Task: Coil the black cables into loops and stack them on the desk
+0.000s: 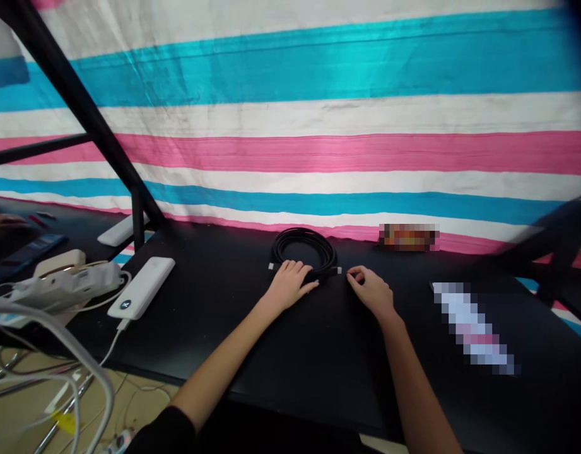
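A black cable (pixel 335 250), wound into a round coil, lies on the black table. Two light-coloured connector ends show at its front, one on the left and one on the right. Resting flat on the coil's near edge is my left hand (pixel 289 284), its fingers stretched out and the thumb apart. My right hand (pixel 371 291) is just right of the coil, thumb and index finger pinched together close to the right connector (pixel 339 270), with a small gap between. Whatever may be in that pinch is too small to make out.
On the left lie a white power bank (pixel 146 287) with a plugged-in cable and a white power strip (pixel 77 284). Blurred items lie at right (pixel 474 328) and at the back (pixel 408 238). Another person's hand (pixel 6 222) is at far left. A striped sheet hangs behind.
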A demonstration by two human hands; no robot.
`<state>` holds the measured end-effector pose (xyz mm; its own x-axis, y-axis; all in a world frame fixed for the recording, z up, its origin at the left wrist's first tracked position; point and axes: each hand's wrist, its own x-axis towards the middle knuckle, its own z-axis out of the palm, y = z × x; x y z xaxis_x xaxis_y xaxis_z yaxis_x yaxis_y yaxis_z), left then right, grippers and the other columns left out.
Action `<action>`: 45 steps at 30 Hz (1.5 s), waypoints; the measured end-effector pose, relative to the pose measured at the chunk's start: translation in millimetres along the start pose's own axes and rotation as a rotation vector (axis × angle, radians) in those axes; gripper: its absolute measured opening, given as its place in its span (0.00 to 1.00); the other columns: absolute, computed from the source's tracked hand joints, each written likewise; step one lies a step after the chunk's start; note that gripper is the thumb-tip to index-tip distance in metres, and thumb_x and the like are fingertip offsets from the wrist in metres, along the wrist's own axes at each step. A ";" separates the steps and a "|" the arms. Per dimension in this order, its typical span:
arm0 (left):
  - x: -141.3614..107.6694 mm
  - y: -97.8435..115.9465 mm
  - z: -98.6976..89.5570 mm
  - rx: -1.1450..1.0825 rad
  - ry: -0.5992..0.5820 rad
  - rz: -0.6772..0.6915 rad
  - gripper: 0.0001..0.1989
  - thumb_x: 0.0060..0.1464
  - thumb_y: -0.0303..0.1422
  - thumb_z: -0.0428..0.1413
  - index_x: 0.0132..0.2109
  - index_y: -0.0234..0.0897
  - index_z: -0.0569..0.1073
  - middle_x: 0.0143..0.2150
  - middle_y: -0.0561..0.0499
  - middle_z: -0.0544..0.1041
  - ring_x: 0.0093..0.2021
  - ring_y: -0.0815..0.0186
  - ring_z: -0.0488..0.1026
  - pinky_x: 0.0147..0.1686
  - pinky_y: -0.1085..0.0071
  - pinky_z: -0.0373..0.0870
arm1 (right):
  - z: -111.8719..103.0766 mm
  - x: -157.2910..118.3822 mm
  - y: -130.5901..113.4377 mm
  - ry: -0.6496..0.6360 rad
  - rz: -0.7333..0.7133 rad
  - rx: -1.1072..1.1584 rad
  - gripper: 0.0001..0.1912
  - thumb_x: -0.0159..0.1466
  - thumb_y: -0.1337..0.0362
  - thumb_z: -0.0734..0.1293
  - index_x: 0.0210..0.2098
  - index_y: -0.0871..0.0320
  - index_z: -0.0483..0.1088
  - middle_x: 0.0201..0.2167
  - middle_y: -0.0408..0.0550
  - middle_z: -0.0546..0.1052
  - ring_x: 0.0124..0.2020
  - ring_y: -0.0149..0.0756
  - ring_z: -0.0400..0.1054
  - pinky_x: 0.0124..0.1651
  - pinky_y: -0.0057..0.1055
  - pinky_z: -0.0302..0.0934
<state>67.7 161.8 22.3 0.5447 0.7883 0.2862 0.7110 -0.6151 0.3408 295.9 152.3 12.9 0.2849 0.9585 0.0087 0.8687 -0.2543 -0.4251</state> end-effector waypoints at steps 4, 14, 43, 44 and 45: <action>-13.6 -10.5 -6.4 0.053 -0.031 -0.035 0.22 0.59 0.49 0.48 0.47 0.36 0.73 0.44 0.42 0.75 0.47 0.54 0.69 0.51 0.61 0.59 | -0.3 0.1 -1.3 -0.002 0.017 0.003 0.11 0.62 0.57 0.62 0.40 0.51 0.72 0.34 0.43 0.76 0.32 0.37 0.69 0.30 0.29 0.50; -70.1 -80.3 -50.5 0.253 0.006 -0.338 0.20 0.60 0.46 0.47 0.50 0.38 0.71 0.45 0.43 0.75 0.48 0.54 0.68 0.52 0.60 0.57 | -0.5 -1.1 0.2 -0.010 -0.008 0.027 0.10 0.62 0.58 0.63 0.40 0.51 0.72 0.34 0.42 0.75 0.35 0.36 0.69 0.31 0.28 0.50; -105.1 -145.3 -64.0 0.165 0.260 -0.429 0.17 0.57 0.44 0.50 0.44 0.40 0.76 0.42 0.45 0.80 0.44 0.55 0.73 0.49 0.58 0.60 | -2.2 -5.8 -1.9 -0.003 -0.020 0.040 0.09 0.63 0.59 0.62 0.41 0.52 0.71 0.34 0.43 0.74 0.34 0.35 0.68 0.31 0.28 0.49; -104.8 -149.1 -65.9 0.152 0.259 -0.420 0.16 0.57 0.43 0.49 0.43 0.41 0.77 0.42 0.45 0.80 0.44 0.56 0.73 0.49 0.58 0.60 | -1.9 -5.8 -1.7 -0.002 -0.021 0.040 0.09 0.63 0.59 0.62 0.41 0.52 0.71 0.35 0.43 0.74 0.34 0.35 0.68 0.30 0.28 0.49; -104.3 -153.3 -68.5 0.136 0.257 -0.408 0.16 0.57 0.43 0.49 0.42 0.41 0.77 0.42 0.45 0.80 0.44 0.56 0.73 0.48 0.58 0.61 | -1.7 -5.8 -1.5 -0.002 -0.021 0.039 0.09 0.63 0.59 0.62 0.41 0.52 0.71 0.35 0.43 0.74 0.34 0.35 0.68 0.30 0.28 0.49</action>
<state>-128.6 172.7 1.6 0.0948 0.9237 0.3711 0.9042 -0.2359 0.3561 293.6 146.9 15.1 0.2663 0.9638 0.0162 0.8578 -0.2293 -0.4599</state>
